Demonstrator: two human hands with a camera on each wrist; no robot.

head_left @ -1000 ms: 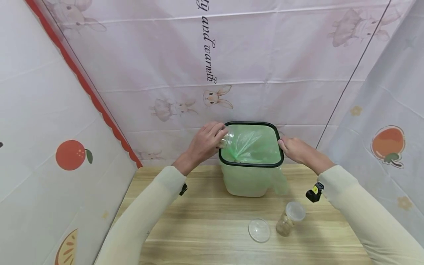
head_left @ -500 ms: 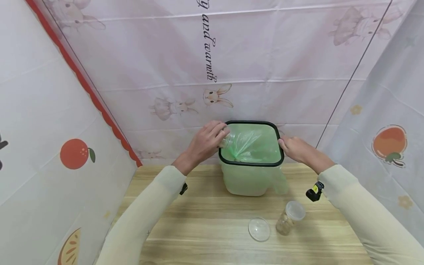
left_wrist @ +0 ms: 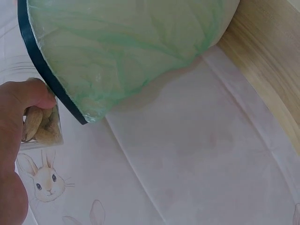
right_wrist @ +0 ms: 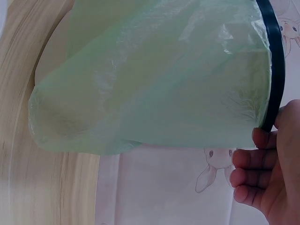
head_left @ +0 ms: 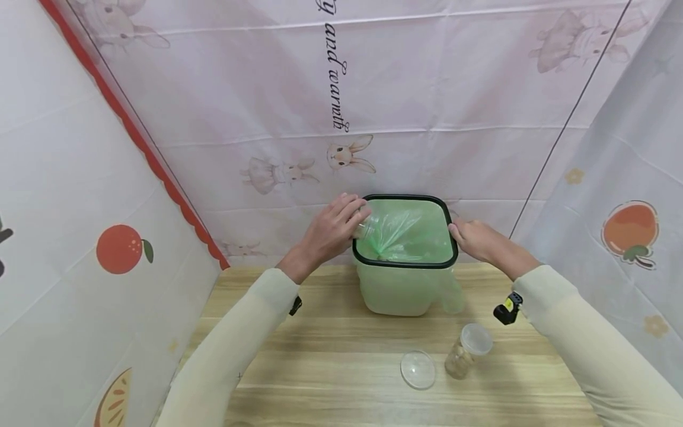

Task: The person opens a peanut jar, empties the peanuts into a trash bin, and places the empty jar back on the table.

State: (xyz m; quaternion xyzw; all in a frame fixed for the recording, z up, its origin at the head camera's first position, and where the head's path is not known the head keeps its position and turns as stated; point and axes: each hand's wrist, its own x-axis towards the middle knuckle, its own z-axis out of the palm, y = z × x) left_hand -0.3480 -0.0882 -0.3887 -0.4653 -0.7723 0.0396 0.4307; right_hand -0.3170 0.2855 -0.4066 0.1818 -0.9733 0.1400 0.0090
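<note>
The left hand (head_left: 336, 225) had its fingers wrapped round a clear jar (left_wrist: 43, 129), tipped toward the bin (head_left: 404, 265), mouth right at the left edge, brownish pieces showing inside! Over on the right, the right hand (head_left: 476, 240) pinched the black rim (right_wrist: 278, 56) between thumb and forefinger. The bin, draped in a green bag (head_left: 397, 289), stood far back on the tabletop (head_left: 320, 356); nearer, a round lid (head_left: 418, 370) lay just left of a second, lidded jar (head_left: 460, 360).

In thin, glossy, crinkled plastic: green liner (head_left: 405, 237), centre of the frame — smooth black rim (head_left: 405, 264), plastic-looking. Clear, smooth and shiny: jar at the rim (head_left: 363, 229); loose lid (head_left: 418, 370) and capped jar (head_left: 460, 359), lower right. Below — smooth wood-grain tabletop (head_left: 320, 356); at top, matt, creased, cloth-like backdrop (head_left: 256, 89).
</note>
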